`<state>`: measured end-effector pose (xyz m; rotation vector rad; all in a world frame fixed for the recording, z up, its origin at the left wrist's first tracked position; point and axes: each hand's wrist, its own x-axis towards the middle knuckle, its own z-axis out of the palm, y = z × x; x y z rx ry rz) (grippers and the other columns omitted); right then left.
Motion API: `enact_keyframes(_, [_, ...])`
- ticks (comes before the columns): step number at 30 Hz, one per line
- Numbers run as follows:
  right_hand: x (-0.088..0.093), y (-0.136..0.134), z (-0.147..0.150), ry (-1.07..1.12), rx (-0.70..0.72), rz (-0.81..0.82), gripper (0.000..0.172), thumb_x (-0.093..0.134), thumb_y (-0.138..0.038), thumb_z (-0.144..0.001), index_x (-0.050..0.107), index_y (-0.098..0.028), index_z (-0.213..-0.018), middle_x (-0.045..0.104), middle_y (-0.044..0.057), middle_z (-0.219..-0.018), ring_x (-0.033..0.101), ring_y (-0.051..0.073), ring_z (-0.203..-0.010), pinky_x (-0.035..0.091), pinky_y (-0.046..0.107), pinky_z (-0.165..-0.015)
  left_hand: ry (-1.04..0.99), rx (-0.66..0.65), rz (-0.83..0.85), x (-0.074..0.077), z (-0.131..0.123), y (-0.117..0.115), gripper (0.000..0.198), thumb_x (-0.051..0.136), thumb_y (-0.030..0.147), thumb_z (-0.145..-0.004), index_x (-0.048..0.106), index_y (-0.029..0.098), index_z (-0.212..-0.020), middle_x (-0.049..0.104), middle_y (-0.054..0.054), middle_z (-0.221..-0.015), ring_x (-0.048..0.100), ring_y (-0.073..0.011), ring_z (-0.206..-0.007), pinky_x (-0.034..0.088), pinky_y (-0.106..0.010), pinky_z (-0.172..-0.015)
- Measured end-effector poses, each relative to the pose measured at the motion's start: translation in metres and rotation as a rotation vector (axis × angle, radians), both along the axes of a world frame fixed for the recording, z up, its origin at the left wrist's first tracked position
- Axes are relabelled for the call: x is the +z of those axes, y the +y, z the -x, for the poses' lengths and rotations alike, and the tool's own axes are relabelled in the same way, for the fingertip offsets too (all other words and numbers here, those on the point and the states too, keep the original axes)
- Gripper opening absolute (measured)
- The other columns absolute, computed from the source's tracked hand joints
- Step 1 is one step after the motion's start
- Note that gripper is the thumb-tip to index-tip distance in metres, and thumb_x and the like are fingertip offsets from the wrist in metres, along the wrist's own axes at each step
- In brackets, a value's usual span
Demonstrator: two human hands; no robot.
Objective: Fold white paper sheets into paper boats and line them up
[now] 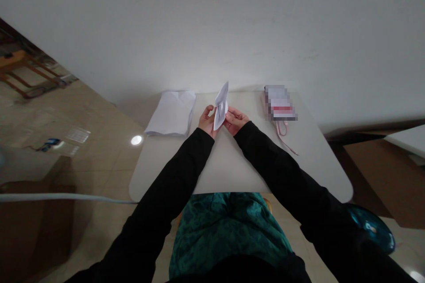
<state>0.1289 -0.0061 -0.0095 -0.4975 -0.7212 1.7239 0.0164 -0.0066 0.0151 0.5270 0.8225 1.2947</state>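
Observation:
A folded white paper piece (221, 105) stands upright above the middle of the white table (232, 168). My left hand (207, 121) pinches its lower left side with fingers closed on it. My right hand (236, 120) holds its lower right side, fingers curled around the fold. Both arms wear black sleeves and reach forward from the near edge.
A stack of white paper sheets (172, 113) lies at the table's back left. A blurred card with a pink lanyard (280, 105) lies at the back right. A white wall stands just behind the table. Tiled floor and a wooden chair (20, 70) are to the left.

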Motion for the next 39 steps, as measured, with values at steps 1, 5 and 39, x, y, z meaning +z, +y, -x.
enact_keyframes(1, [0.001,-0.001,0.000,-0.013,-0.006,0.000,0.041,0.087,-0.020,-0.052,0.071,-0.021,-0.089,0.074,-0.001,-0.088,0.067,0.012,-0.087,0.051,0.027,-0.088,-0.015,0.041,-0.020,0.000,-0.001,-0.001,0.033,0.075,0.021,-0.071,0.045,0.022,-0.086,0.059,0.008,-0.063,0.058,-0.0074,-0.055,0.044,-0.019,-0.058])
enact_keyframes(5, [0.002,-0.001,0.000,-0.065,-0.035,0.056,0.037,0.087,-0.027,-0.052,0.072,-0.018,-0.084,0.074,0.001,-0.083,0.066,0.013,-0.076,0.053,0.028,-0.082,-0.056,0.100,-0.068,-0.003,-0.007,-0.003,0.027,0.075,0.025,-0.071,0.050,0.020,-0.082,0.061,0.006,-0.066,0.059,-0.0085,-0.057,0.044,-0.020,-0.058])
enact_keyframes(39, [0.004,0.005,0.004,-0.136,-0.240,0.019,0.037,0.087,-0.049,-0.039,0.070,-0.025,-0.063,0.069,-0.005,-0.062,0.058,0.010,-0.056,0.047,0.026,-0.058,-0.191,-0.017,0.012,-0.002,-0.008,-0.005,0.018,0.073,0.015,-0.075,0.057,0.017,-0.084,0.067,0.001,-0.071,0.063,-0.0088,-0.060,0.048,-0.020,-0.059])
